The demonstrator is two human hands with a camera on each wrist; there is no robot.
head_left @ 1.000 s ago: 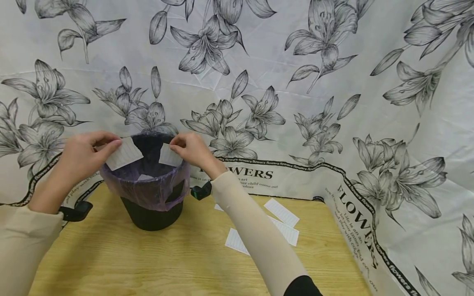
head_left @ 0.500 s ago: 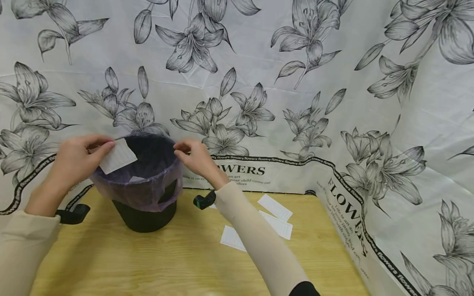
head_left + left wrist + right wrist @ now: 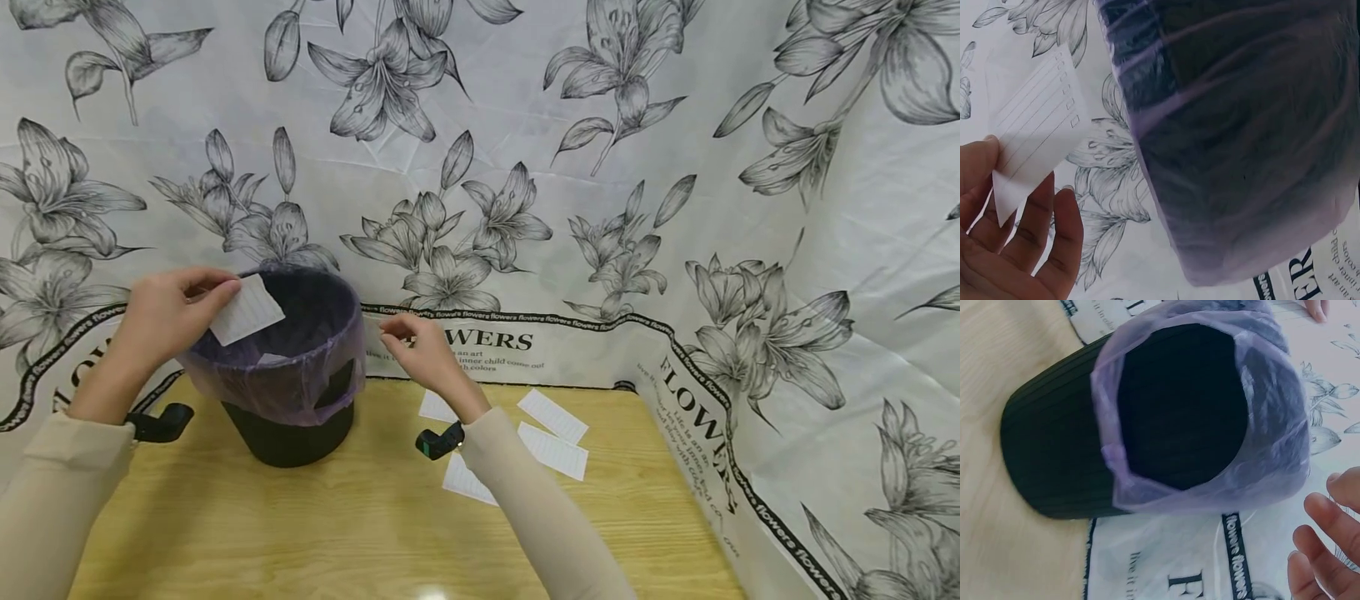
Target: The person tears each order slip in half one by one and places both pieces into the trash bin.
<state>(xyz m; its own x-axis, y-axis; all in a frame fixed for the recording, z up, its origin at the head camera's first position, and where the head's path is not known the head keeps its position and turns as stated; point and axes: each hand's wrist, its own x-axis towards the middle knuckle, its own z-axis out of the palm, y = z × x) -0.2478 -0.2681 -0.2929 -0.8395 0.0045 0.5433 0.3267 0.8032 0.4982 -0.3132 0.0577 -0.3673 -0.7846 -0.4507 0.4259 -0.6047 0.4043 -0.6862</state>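
My left hand (image 3: pixel 168 321) pinches a torn piece of lined white paper (image 3: pixel 251 310) over the left rim of a black trash bin (image 3: pixel 288 437). In the left wrist view the paper (image 3: pixel 1041 119) shows printed lines and a row of small boxes. A purple liner bag (image 3: pixel 277 396) is folded over the bin's rim, and a bit of white paper (image 3: pixel 272 360) shows inside. My right hand (image 3: pixel 423 350) hovers right of the bin, apart from it, with nothing in its loosely bent fingers. The right wrist view shows its fingertips (image 3: pixel 1319 503) beside the liner.
Several lined paper cards (image 3: pixel 553 450) lie on the wooden table (image 3: pixel 337 533) to the right of the bin, partly behind my right forearm. A white flower-printed cloth (image 3: pixel 480 108) hangs behind the table and along its right side.
My right hand has let go of its torn paper piece, which is gone from view, and has moved right, away from the bin. The left hand still pinches its piece near the rim.
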